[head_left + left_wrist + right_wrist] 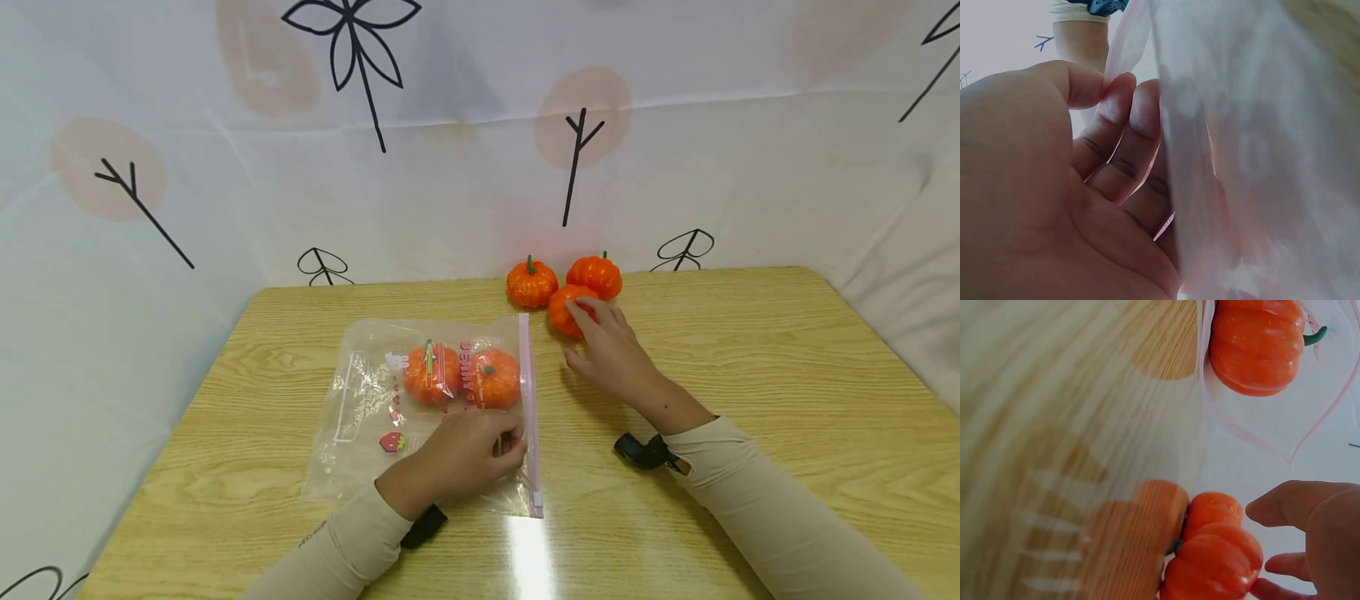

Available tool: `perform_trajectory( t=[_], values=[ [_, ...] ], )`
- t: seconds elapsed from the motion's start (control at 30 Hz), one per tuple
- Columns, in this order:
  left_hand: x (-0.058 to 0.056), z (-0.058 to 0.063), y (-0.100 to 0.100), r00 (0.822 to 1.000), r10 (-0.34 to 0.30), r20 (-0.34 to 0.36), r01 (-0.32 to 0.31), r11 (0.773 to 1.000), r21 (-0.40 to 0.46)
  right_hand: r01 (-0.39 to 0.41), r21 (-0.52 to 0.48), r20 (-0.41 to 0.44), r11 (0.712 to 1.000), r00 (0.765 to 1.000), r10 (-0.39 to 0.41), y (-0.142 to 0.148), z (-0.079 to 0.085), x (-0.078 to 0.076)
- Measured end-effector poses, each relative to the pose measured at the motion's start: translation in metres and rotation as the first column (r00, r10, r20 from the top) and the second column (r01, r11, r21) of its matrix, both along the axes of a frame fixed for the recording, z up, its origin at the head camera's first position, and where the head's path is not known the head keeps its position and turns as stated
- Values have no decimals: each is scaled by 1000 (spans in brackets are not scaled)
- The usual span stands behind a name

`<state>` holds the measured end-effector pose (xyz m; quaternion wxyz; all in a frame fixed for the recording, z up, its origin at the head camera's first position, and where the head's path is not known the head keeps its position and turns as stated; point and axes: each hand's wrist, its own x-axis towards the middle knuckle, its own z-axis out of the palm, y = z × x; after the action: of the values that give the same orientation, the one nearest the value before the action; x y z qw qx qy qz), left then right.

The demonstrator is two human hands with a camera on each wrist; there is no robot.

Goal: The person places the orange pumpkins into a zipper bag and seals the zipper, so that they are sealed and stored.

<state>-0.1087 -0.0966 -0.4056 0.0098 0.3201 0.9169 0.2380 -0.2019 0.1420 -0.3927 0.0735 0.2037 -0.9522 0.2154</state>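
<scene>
A clear zip bag [345, 475] with a pink-purple zip strip [531, 375] lies on the table, its mouth toward the right. Inside it are two small orange pumpkins [431, 379] [497, 380]. My left hand [468, 454] pinches the bag's edge near the strip between thumb and fingertip; the left wrist view shows the film beside the palm. Three more pumpkins stand in a group behind the bag's mouth. Over the nearest of them, a ribbed pumpkin [566, 312], my right hand [618, 358] reaches with fingers spread, fingertips right at its side. The thumb stands away from it.
The other two loose pumpkins [532, 285] [595, 277] stand near the table's back edge, against a patterned white cloth [465, 200]. Wood-grain table [787, 400] extends to the right of my right arm. Black straps with cameras sit on both wrists.
</scene>
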Motion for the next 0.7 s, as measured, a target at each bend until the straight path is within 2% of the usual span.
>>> perform_trajectory(
  t=[0.37, 0.7],
  values=[
    [-1, 0, 1, 1000, -11, 13, 11, 1000, 13, 0, 34, -30, 999, 1000, 1, -1, 0, -1],
    [-1, 0, 0, 1000, -13, 9, 12, 1000, 14, 27, 61, 18, 998, 999, -28, -1, 1, -2]
  ],
)
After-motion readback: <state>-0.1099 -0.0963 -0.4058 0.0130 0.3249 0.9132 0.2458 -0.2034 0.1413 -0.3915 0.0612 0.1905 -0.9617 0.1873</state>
